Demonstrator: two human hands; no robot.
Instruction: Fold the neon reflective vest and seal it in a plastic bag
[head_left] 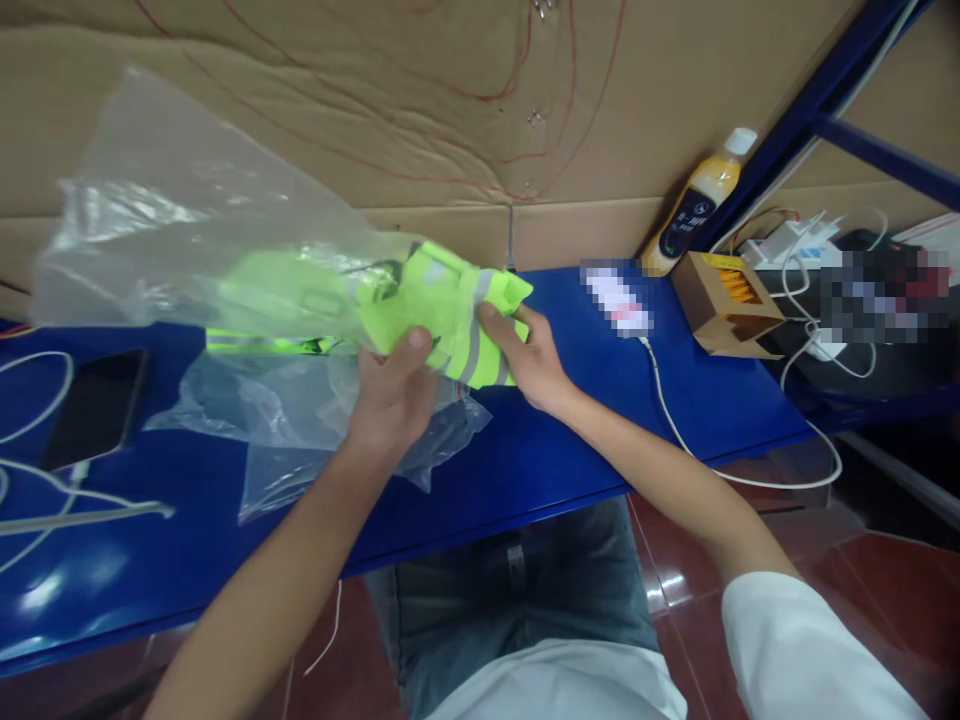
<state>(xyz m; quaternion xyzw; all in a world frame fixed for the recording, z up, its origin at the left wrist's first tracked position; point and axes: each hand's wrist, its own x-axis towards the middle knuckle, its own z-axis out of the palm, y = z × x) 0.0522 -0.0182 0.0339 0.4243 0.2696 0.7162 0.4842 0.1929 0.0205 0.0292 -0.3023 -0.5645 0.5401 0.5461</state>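
A neon-yellow reflective vest (450,310) with grey stripes is held above the table, folded up and partly inside a clear plastic bag (195,210). My left hand (397,390) grips its lower edge, thumb on top, where the bag's mouth seems to lie. On the other side my right hand (529,355) pinches the bare end of the vest between thumb and fingers. The bag stretches away to the upper left, its far part loose. Beneath, more clear plastic bags (277,410) lie on the table, with another neon-yellow piece showing among them.
The blue table (487,450) runs along a cardboard-covered wall. A black phone (97,410) and white cables lie at left. To the right are a blurred-out phone-like item (616,300) on a cable, an orange drink bottle (697,205), a small cardboard box (727,305) and a power strip (791,245).
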